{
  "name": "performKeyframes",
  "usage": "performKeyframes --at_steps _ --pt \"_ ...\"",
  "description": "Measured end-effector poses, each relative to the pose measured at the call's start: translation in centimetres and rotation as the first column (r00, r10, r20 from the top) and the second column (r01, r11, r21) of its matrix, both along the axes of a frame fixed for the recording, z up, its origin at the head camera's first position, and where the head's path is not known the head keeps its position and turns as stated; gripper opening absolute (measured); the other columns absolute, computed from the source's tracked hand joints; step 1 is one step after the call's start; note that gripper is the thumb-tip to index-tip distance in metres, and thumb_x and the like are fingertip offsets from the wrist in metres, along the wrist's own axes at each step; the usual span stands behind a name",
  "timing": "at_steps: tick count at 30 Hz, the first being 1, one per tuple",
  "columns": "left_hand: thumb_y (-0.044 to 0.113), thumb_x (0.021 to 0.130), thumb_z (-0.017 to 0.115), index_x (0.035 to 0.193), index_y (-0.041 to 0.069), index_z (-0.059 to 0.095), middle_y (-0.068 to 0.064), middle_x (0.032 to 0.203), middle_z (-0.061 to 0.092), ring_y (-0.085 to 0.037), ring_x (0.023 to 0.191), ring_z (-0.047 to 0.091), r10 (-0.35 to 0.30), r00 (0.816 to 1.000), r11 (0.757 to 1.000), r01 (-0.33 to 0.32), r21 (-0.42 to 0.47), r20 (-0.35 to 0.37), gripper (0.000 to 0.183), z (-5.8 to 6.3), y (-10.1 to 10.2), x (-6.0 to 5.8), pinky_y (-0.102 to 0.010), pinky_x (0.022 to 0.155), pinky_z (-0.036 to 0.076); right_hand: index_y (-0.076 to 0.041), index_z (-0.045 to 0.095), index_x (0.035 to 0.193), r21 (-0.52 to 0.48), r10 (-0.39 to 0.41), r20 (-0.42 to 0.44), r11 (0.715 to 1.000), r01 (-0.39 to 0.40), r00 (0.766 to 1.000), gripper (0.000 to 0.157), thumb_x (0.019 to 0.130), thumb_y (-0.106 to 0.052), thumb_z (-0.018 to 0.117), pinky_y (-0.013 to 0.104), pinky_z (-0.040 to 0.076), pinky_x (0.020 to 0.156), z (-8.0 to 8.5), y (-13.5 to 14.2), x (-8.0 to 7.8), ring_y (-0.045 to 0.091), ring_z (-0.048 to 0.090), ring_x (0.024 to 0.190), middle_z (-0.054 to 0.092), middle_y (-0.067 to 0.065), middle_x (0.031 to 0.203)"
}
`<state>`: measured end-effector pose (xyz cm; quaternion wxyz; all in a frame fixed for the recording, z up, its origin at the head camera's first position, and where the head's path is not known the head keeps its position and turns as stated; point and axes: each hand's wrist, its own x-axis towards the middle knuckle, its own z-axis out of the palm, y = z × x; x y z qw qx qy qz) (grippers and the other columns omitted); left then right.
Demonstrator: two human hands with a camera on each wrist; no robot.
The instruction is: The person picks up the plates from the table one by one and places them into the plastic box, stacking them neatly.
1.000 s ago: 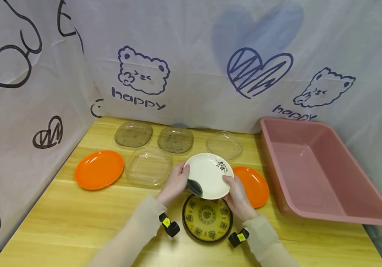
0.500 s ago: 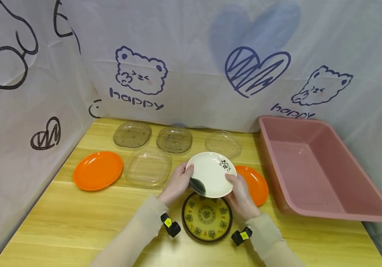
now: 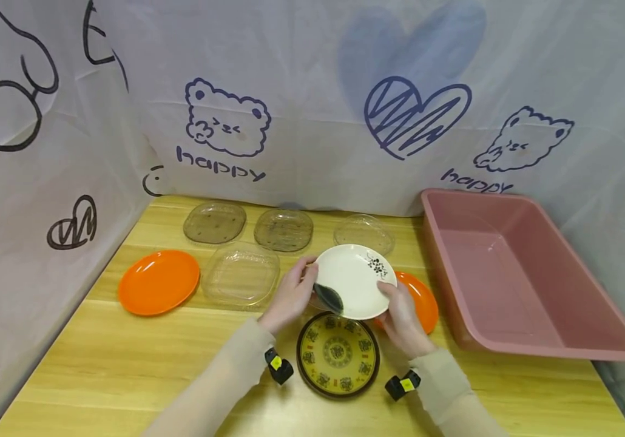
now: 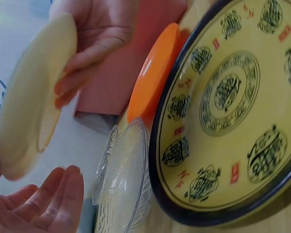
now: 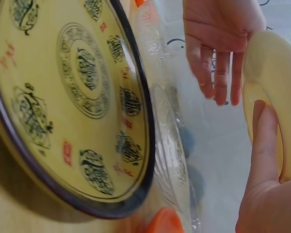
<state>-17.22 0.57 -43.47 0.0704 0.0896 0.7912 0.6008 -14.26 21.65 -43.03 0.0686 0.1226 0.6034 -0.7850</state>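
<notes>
A white plate (image 3: 352, 276), with a black floral print and a dark green patch at its rim, is lifted over the table and tilted. My left hand (image 3: 292, 296) holds its left edge, thumb over the rim; the left wrist view shows its other fingers (image 4: 70, 194) extended beside the plate. At the opposite edge, my right hand (image 3: 404, 317) pinches the rim, thumb on the face and fingers (image 4: 72, 82) on the underside. Below and nearer me lies a yellow patterned plate (image 3: 337, 352) with a dark rim. An orange plate (image 3: 424, 303) is partly hidden behind the right hand.
Another orange plate (image 3: 159, 282) lies at the left. Several transparent dishes stand toward the back, including a clear one (image 3: 241, 274) and a greyish one (image 3: 215, 222). A deep pink tub (image 3: 509, 351) fills the right side, and a printed cloth (image 3: 312, 103) hangs behind.
Both hands have carried the white plate slightly right and away from me, uncovering more of the yellow plate's far rim. The grip looks the same.
</notes>
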Motion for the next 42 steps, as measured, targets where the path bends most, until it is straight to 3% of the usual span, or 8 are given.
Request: performKeyframes --at_steps 5,12,21,27,33,38,42 --pt "0.031 0.11 0.036 0.146 0.009 0.049 -0.016 0.115 0.065 -0.028 0.103 0.067 -0.005 0.996 0.997 -0.001 -0.072 -0.086 0.044 0.5 -0.1 -0.3 -0.043 0.092 0.059 0.003 0.025 0.155 -0.008 -0.03 -0.007 1.0 0.03 1.0 0.053 0.106 -0.013 0.033 0.02 0.059 0.072 0.7 0.5 0.0 0.004 0.07 0.084 0.066 -0.007 0.102" --pt "0.031 0.11 0.036 0.147 0.012 0.048 -0.013 0.124 0.068 -0.029 0.111 0.067 -0.002 0.991 0.991 -0.016 -0.135 -0.13 0.043 1.2 0.4 -0.9 -0.046 0.096 0.055 0.003 0.022 0.156 -0.05 -0.075 -0.018 0.996 0.074 0.997 0.052 0.107 -0.012 0.031 0.018 0.057 0.069 2.0 1.8 -0.3 0.002 0.069 0.081 0.068 -0.011 0.095" --pt "0.025 0.109 0.042 0.142 0.007 0.052 -0.016 0.13 0.067 -0.029 0.114 0.067 -0.047 0.967 0.973 -0.013 -0.232 -0.25 0.04 1.8 1.7 -1.5 -0.044 0.1 0.056 -0.005 0.025 0.152 -0.063 -0.129 0.005 0.99 0.129 0.992 0.046 0.107 -0.015 0.03 0.015 0.052 0.068 3.7 3.9 -0.5 0.0 0.063 0.076 0.064 -0.013 0.095" --pt "0.023 0.108 0.044 0.138 0.008 0.056 -0.012 0.125 0.069 -0.025 0.111 0.067 -0.092 0.945 0.957 -0.002 -0.29 -0.312 0.036 2.0 2.8 -1.8 -0.041 0.097 0.056 -0.007 0.015 0.158 -0.096 -0.149 0.041 0.984 0.153 0.988 0.053 0.108 -0.017 0.028 0.014 0.054 0.074 4.8 5.3 -0.6 -0.002 0.064 0.083 0.062 -0.014 0.101" --pt "0.024 0.107 0.044 0.138 0.008 0.057 -0.008 0.122 0.07 -0.023 0.109 0.067 -0.161 0.917 0.923 0.009 -0.385 -0.364 0.037 2.4 4.4 -1.6 -0.039 0.096 0.056 -0.015 0.006 0.163 -0.214 -0.149 0.063 0.964 0.159 0.987 0.056 0.109 -0.018 0.023 0.018 0.057 0.077 6.2 7.6 -0.8 0.001 0.066 0.089 0.058 -0.011 0.112" --pt "0.024 0.107 0.044 0.139 0.009 0.056 -0.007 0.129 0.068 -0.022 0.115 0.066 -0.232 0.899 0.888 0.04 -0.459 -0.371 0.037 2.7 5.9 -1.4 -0.038 0.101 0.055 -0.021 0.004 0.163 -0.308 -0.165 0.068 0.934 0.178 0.984 0.057 0.11 -0.019 0.024 0.022 0.059 0.078 6.8 9.9 -1.1 0.003 0.067 0.093 0.059 -0.009 0.113" --pt "0.026 0.108 0.041 0.142 0.012 0.053 -0.007 0.14 0.062 -0.023 0.127 0.061 -0.307 0.885 0.836 0.076 -0.543 -0.349 0.04 2.8 7.2 -1.0 -0.038 0.11 0.05 -0.024 0.004 0.163 -0.439 -0.185 0.064 0.877 0.195 0.981 0.06 0.109 -0.017 0.029 0.027 0.06 0.078 6.8 11.8 -1.4 0.008 0.068 0.095 0.062 -0.005 0.112"
